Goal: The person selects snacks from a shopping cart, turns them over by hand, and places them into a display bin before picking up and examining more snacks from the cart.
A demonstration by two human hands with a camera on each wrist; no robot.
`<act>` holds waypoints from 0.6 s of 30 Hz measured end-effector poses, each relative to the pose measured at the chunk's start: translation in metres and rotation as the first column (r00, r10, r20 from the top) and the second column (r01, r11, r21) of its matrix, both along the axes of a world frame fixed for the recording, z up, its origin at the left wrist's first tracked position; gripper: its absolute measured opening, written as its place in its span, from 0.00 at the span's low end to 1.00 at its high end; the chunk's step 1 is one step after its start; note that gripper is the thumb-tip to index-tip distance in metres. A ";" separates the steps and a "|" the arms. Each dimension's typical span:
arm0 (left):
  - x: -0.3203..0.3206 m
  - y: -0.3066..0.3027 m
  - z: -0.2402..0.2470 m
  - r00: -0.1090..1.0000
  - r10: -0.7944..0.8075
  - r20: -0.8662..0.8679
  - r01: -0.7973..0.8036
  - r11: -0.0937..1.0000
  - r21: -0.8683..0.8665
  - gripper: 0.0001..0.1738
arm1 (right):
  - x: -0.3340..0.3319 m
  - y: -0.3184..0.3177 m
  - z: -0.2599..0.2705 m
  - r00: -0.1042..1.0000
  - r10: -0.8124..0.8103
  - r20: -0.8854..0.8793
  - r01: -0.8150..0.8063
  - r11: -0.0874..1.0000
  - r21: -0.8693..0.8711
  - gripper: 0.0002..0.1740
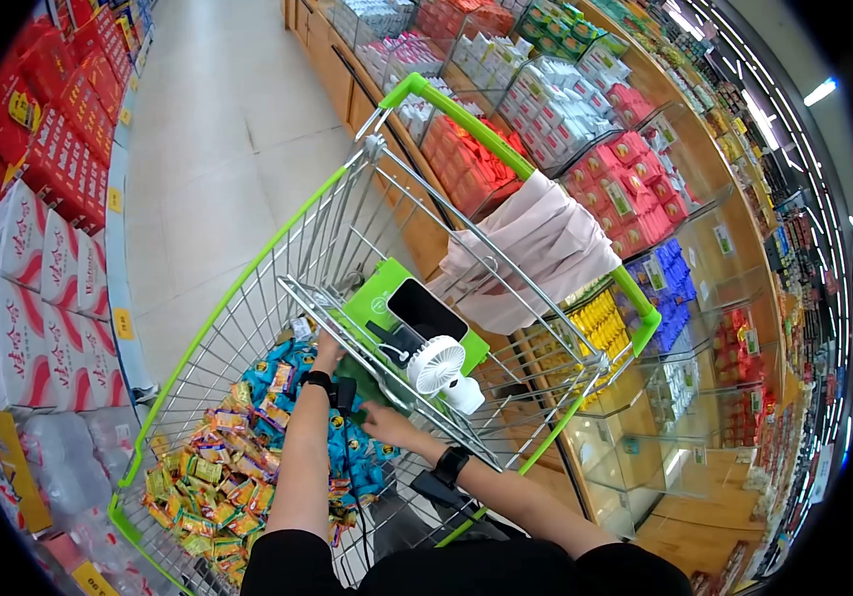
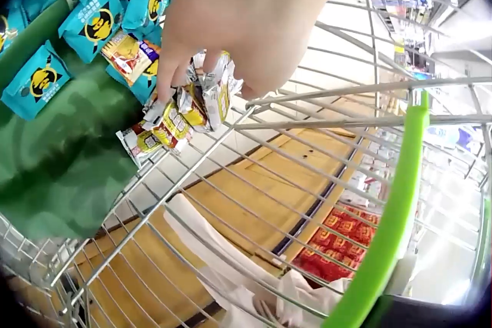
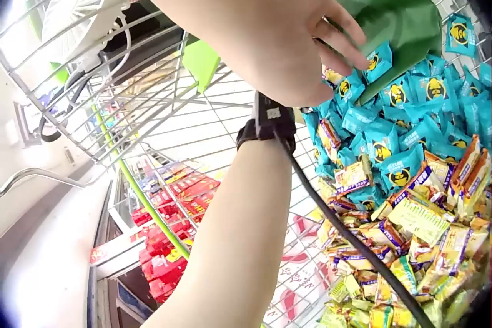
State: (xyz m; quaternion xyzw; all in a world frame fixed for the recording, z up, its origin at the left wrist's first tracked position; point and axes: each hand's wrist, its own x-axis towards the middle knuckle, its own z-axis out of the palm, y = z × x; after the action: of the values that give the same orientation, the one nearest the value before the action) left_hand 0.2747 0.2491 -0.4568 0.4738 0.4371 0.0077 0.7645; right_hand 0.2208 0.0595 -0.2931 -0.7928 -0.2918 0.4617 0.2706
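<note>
Gripping a small bunch of silver-and-yellow packets (image 2: 175,123) in your left hand (image 2: 238,20) by the cart's (image 2: 397,213) wire side, so that lot isn't let go yet. Your right hand (image 3: 254,28) is apart from it, fingers loosely bent near the blue packets (image 3: 434,89), nothing visibly held; can't tell if they touch. Looks well along: blue packets and orange-and-yellow packets (image 1: 228,467) already heaped in the cart, roughly in two zones, but the border's mixed; final amount unclear
</note>
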 end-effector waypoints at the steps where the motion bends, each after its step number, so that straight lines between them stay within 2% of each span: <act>1: 0.007 0.007 -0.090 0.996 -0.081 -0.021 0.079 0.991 -0.106 0.20 | -0.001 0.002 -0.005 0.998 -0.012 -0.063 0.010 0.999 -0.041 0.25; 2: 0.007 0.003 -0.101 1.000 0.006 -0.024 -0.008 0.995 -0.097 0.19 | -0.003 0.002 -0.011 0.992 -0.027 -0.127 0.017 0.997 -0.081 0.24; 3: 0.006 0.002 -0.100 1.000 0.030 -0.005 -0.030 0.994 -0.109 0.19 | -0.004 0.002 -0.008 0.991 -0.034 -0.133 0.022 0.996 -0.089 0.24; 5: 0.002 0.001 -0.099 0.998 0.043 0.035 -0.037 0.989 -0.146 0.19 | -0.009 0.002 0.000 0.992 -0.085 -0.091 0.088 0.995 0.035 0.24; 6: 0.002 0.002 -0.094 0.998 0.044 0.053 -0.035 0.987 -0.159 0.19 | -0.010 0.002 -0.001 0.991 -0.091 -0.094 0.094 0.995 0.028 0.24; 8: 0.003 0.003 -0.088 0.995 0.043 0.088 -0.027 0.984 -0.178 0.19 | -0.014 0.000 -0.004 0.996 -0.090 -0.011 0.091 0.983 0.161 0.24; 12: 0.006 0.007 -0.075 0.985 0.045 0.167 -0.009 0.977 -0.213 0.19 | -0.012 0.003 0.008 0.998 -0.055 -0.011 0.056 0.988 0.143 0.23; 13: 0.007 0.009 -0.071 0.981 0.147 0.128 -0.099 0.940 -0.326 0.16 | -0.010 0.004 0.014 0.996 -0.061 -0.064 0.068 0.992 0.110 0.23; 14: 0.005 0.010 -0.066 0.981 0.149 0.126 -0.101 0.940 -0.325 0.16 | -0.010 0.006 0.018 0.991 -0.067 -0.114 0.076 0.994 0.076 0.23; 16: 0.004 0.007 -0.047 0.984 0.164 0.068 -0.132 0.934 -0.331 0.17 | -0.011 0.006 0.013 0.994 -0.053 -0.097 0.061 0.995 0.081 0.23; 18: 0.005 0.008 -0.049 0.982 0.160 0.106 -0.118 0.938 -0.325 0.18 | -0.009 0.006 0.018 0.980 -0.072 -0.186 0.079 0.996 0.031 0.23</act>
State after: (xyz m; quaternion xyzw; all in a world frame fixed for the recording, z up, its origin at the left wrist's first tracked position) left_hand 0.2793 0.2568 -0.5054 0.3113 0.4141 0.0222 0.8551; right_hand 0.2118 0.0658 -0.2755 -0.7516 -0.2438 0.5169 0.3292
